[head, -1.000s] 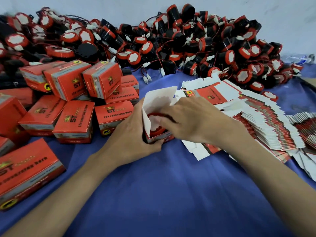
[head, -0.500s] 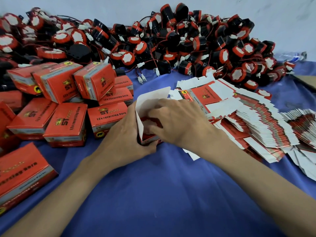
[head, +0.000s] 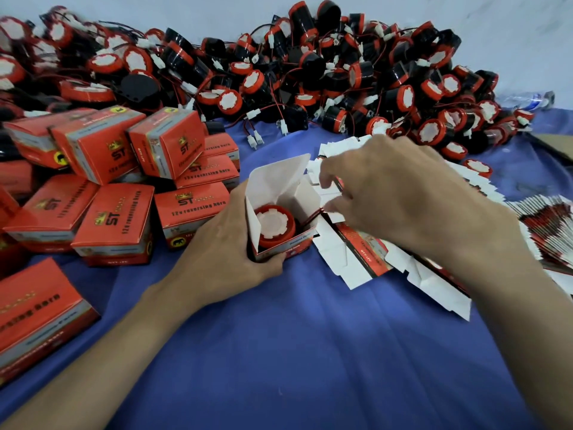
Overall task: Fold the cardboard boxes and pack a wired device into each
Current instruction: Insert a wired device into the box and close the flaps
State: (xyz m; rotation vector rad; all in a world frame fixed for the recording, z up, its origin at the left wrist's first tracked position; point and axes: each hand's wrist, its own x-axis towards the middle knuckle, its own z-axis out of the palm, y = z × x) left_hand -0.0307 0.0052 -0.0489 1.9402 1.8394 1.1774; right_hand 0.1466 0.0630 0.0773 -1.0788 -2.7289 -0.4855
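My left hand (head: pixel 226 246) grips an open red cardboard box (head: pixel 297 243) standing on the blue cloth, its white lid flap up. Inside the box lies a round red-and-black wired device (head: pixel 274 223), white face up. Its red wire (head: pixel 313 217) runs taut out over the box's right edge to the fingertips of my right hand (head: pixel 403 193), which pinches it just right of the box. A big heap of loose devices (head: pixel 310 72) fills the back of the table. Flat unfolded boxes (head: pixel 356 252) lie fanned out under my right hand.
Several packed red boxes (head: pixel 114 221) are stacked at the left, one more near the front left edge (head: pixel 37 311). The blue cloth (head: pixel 310 352) covers the table. A plastic bottle (head: pixel 527 99) and brown cardboard (head: pixel 555 144) lie at the far right.
My right hand has come out of the box and risen to its right, drawing the red wire with it. The device now shows inside the box. My left hand keeps its hold.
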